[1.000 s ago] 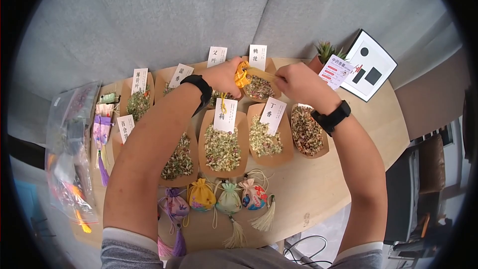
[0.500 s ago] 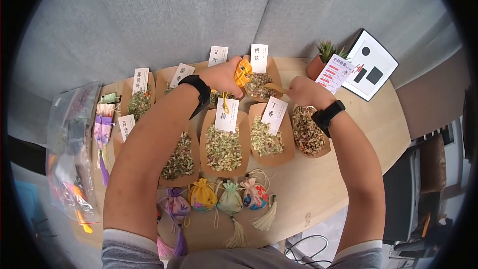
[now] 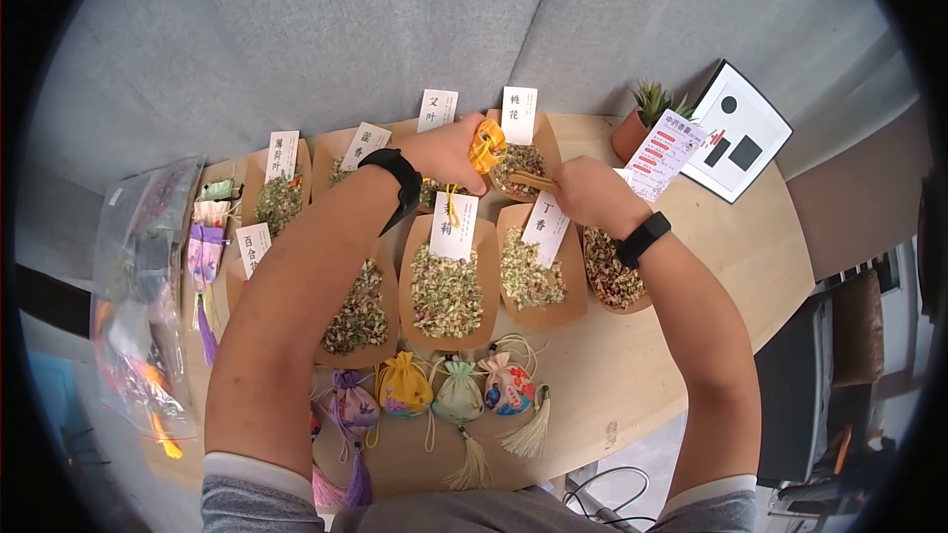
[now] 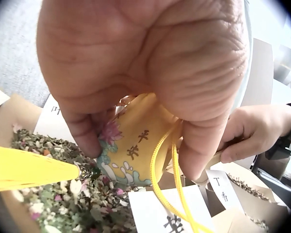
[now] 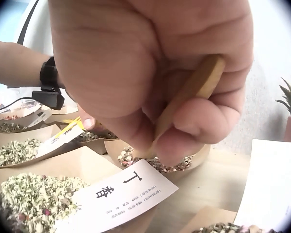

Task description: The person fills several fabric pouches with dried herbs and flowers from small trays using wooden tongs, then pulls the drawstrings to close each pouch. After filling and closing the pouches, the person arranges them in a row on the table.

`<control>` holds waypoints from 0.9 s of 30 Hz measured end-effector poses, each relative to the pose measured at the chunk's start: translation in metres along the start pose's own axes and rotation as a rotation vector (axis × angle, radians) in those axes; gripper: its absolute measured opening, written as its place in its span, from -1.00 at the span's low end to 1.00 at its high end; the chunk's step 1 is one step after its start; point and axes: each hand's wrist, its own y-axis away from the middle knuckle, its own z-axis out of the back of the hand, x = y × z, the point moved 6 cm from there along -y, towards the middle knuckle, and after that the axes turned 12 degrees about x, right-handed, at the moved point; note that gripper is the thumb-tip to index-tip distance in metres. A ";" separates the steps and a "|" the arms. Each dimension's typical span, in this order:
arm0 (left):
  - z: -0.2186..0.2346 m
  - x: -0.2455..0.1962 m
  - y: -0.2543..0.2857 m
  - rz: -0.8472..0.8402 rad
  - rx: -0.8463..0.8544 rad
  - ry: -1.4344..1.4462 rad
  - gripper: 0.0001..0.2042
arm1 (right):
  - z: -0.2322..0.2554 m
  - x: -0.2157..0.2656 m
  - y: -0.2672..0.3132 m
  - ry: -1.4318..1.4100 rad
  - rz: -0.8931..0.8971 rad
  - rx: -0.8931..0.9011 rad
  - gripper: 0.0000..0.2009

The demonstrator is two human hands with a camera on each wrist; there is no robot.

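Note:
A yellow drawstring pouch with a flower print is gripped by my left hand above the back row of trays. In the left wrist view, thumb and fingers curl round the pouch, and its yellow cord hangs down. My right hand pinches the handle of a wooden spoon; the spoon reaches over the back tray of dried petals. The right wrist view shows the spoon handle inside the curled fingers of my right hand; the spoon's far end is hidden there.
Labelled paper trays of dried herbs, such as one with greenish petals, stand in rows. Several filled pouches lie along the front. A clear plastic bag is at the left, a potted plant and framed picture at the back right.
My right hand first drew the spoon right, away from the pouch, and then moved left and lower over the petal tray. The left hand keeps its grip on the pouch.

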 end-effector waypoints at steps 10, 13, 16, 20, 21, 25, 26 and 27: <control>-0.002 -0.001 -0.004 0.047 -0.015 -0.075 0.01 | 0.071 0.001 0.034 -0.192 0.039 -0.168 -0.76; -0.002 -0.002 -0.004 0.024 -0.036 -0.073 0.02 | 0.085 0.017 0.036 -0.209 0.074 -0.174 -0.76; -0.002 -0.007 -0.001 0.019 -0.048 -0.066 0.03 | 0.083 0.028 0.033 -0.260 0.093 -0.089 -0.75; -0.002 0.002 -0.003 0.015 -0.022 -0.046 0.04 | 0.075 0.001 0.022 -0.248 -0.058 -0.048 -0.70; -0.002 0.001 -0.001 0.021 -0.020 -0.052 0.03 | 0.065 -0.010 0.019 -0.211 -0.122 0.021 -0.67; -0.001 0.000 0.002 0.018 -0.021 -0.049 0.02 | 0.027 -0.031 0.006 -0.150 -0.174 0.020 -0.63; -0.001 0.001 0.002 0.023 -0.022 -0.049 0.02 | 0.022 -0.031 0.002 -0.157 -0.183 0.042 -0.63; -0.001 0.001 0.002 0.020 -0.020 -0.049 0.03 | 0.017 -0.032 -0.001 -0.165 -0.193 0.064 -0.63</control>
